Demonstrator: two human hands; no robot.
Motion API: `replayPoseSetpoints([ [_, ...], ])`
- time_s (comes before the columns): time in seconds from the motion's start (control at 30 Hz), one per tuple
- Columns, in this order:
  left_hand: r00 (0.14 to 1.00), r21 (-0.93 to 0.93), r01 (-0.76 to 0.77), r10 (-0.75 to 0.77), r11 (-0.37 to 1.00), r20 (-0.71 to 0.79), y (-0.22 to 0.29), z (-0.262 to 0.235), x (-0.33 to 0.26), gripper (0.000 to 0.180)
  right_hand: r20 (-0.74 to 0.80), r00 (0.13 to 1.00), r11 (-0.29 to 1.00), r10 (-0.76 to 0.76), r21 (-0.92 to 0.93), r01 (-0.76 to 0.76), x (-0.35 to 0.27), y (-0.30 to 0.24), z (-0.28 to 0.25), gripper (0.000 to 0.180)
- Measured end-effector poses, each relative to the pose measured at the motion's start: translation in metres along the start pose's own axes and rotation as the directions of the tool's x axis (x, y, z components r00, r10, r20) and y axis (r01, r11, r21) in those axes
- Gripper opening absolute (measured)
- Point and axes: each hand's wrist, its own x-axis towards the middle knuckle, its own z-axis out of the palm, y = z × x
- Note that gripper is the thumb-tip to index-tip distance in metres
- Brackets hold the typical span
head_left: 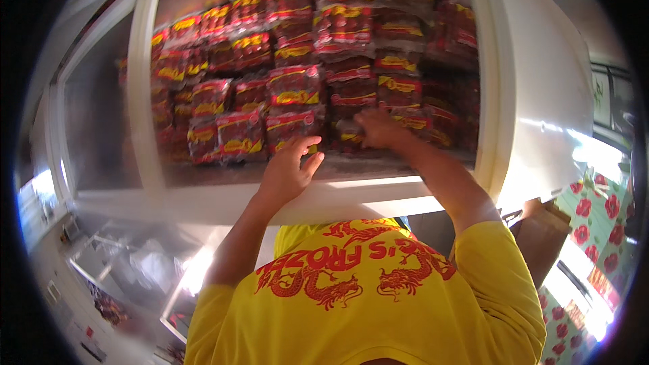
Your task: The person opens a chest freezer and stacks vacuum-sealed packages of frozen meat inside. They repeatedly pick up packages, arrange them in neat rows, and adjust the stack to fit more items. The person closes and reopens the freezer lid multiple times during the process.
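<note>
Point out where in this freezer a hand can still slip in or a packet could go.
Bare strip: along the near wall of the freezer, in front of the first row, between the left hand and the right hand. The left section under the glass lid looks mostly bare. Everywhere else the red packets are stacked tight, no gaps.

Both hands — left hand (pixel 287 165), right hand (pixel 378 128) — on red packets (pixel 294 88) in freezer (pixel 534 94).

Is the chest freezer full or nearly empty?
Full: red packets fill the chest freezer to its rim.
</note>
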Motion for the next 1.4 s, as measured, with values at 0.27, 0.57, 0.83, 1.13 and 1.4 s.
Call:
replayPoseSetpoints([
  [0.27, 0.981, 0.119, 0.009, -0.032, 0.993, 0.19, 0.021, -0.01, 0.057, 0.037, -0.079, 0.996, 0.963, 0.041, 0.268, -0.018, -0.011, 0.007, -0.046, 0.049],
  [0.57, 0.961, 0.078, -0.034, 0.012, 0.996, 0.277, 0.017, 0.011, 0.075, 0.036, -0.097, 0.817, 0.821, 0.569, 0.009, -0.571, -0.04, 0.156, -0.1, 0.029],
  [0.83, 0.858, 0.143, -0.398, 0.313, 0.906, 0.407, 0.038, 0.122, 0.122, 0.032, -0.088, 0.72, 0.643, 0.688, 0.533, -0.55, -0.011, 0.196, -0.058, 0.026],
  [1.13, 0.821, 0.442, -0.542, 0.335, 0.715, 0.463, 0.017, 0.236, 0.187, 0.048, -0.166, 0.73, 0.714, 0.663, 0.435, -0.549, 0.001, 0.199, -0.044, 0.031],
  [1.4, 0.805, 0.302, -0.538, 0.374, 0.787, 0.461, -0.006, 0.218, 0.178, 0.052, -0.354, 0.627, 0.655, 0.694, 0.673, -0.345, -0.011, 0.16, -0.044, 0.038],
])
